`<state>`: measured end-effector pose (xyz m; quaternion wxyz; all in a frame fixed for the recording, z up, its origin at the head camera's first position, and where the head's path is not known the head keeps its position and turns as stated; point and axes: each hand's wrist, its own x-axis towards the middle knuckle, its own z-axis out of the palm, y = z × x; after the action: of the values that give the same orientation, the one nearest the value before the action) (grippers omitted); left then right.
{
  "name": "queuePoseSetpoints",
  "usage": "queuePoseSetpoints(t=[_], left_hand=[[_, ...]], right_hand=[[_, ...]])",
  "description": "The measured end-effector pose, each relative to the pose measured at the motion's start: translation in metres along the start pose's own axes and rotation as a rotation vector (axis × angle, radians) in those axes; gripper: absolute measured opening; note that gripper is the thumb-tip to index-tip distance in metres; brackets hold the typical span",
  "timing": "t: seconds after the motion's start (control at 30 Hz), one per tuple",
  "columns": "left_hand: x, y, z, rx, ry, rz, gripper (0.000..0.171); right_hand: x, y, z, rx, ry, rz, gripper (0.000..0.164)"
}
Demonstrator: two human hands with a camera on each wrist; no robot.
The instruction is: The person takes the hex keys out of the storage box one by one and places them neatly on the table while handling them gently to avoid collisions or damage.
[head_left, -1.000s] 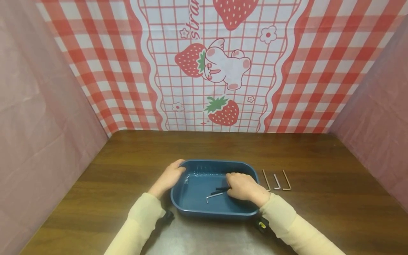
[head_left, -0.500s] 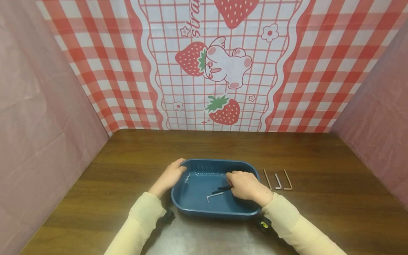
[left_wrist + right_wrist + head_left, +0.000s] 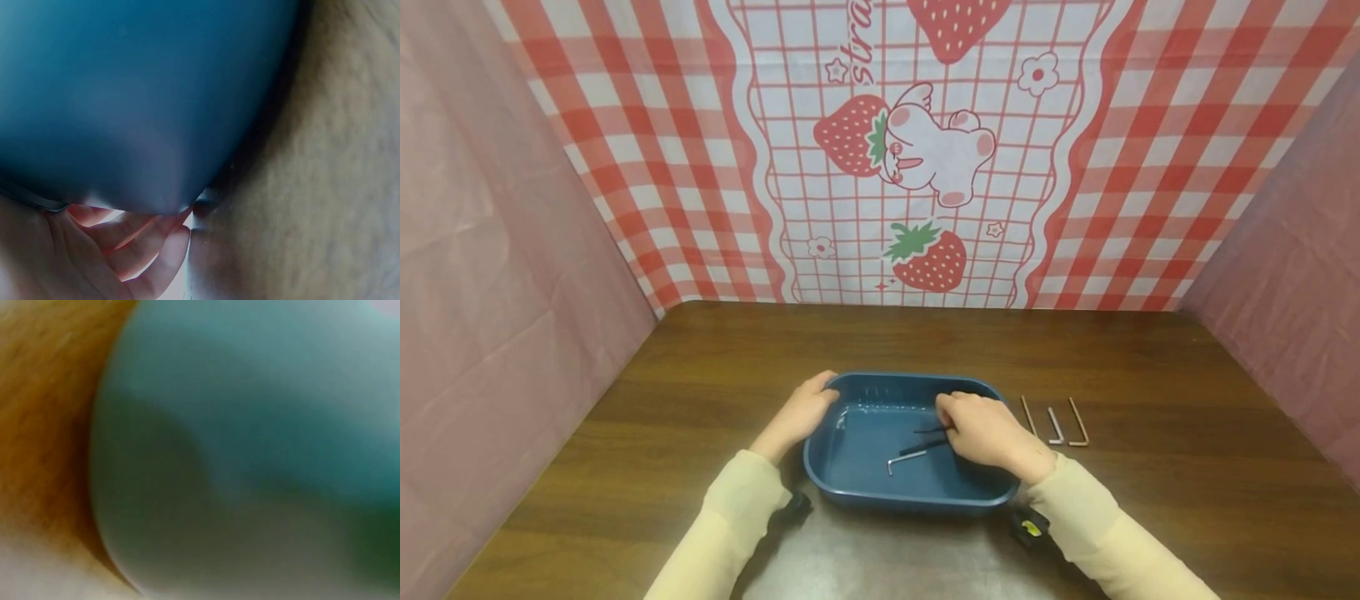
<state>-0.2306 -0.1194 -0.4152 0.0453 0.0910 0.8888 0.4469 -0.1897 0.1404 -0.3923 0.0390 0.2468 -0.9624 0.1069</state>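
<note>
A blue rectangular basin (image 3: 856,454) stands on the table. My left hand (image 3: 805,412) grips its left rim, thumb over the edge; in the left wrist view the fingers (image 3: 150,250) lie against the outer wall. Inside the basin, my right hand (image 3: 985,427) pinches a thin black hex key (image 3: 929,431), whose far end is hidden by the hand. Just below it lies another black bar, seemingly a hex key (image 3: 917,448), partly covered. A silver hex key (image 3: 907,457) rests on the basin floor. The right wrist view is blurred and shows only the basin's outer wall (image 3: 250,425).
Right of the basin, three hex keys lie side by side on the table: a bronze one (image 3: 1028,415), a shorter silver one (image 3: 1055,423) and another bronze one (image 3: 1078,419). A checked strawberry cloth (image 3: 925,167) hangs behind the table (image 3: 700,358).
My right hand has shifted slightly right and up, and the upper black hex key has moved away from the one below it. My left hand stays on the rim.
</note>
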Motion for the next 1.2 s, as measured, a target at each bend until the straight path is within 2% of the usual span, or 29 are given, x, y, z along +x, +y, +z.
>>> queuePoseSetpoints(t=[0.37, 0.8, 1.0, 1.2], left_hand=[[-0.001, 0.000, 0.000, 0.000, -0.003, -0.002, 0.030], [-0.001, 0.001, 0.000, 0.006, -0.003, 0.007, 0.031], [0.000, 0.000, 0.000, 0.004, 0.004, 0.009, 0.030], [0.000, 0.001, 0.000, 0.008, -0.004, 0.001, 0.030]], right_hand=[[-0.010, 0.002, -0.015, 0.139, 0.080, 0.068, 0.019], [-0.013, 0.012, -0.029, 0.146, 0.165, 0.080, 0.016], [-0.015, 0.018, -0.034, 0.158, 0.213, 0.115, 0.014], [-0.018, 0.027, -0.039, 0.170, 0.225, 0.154, 0.014]])
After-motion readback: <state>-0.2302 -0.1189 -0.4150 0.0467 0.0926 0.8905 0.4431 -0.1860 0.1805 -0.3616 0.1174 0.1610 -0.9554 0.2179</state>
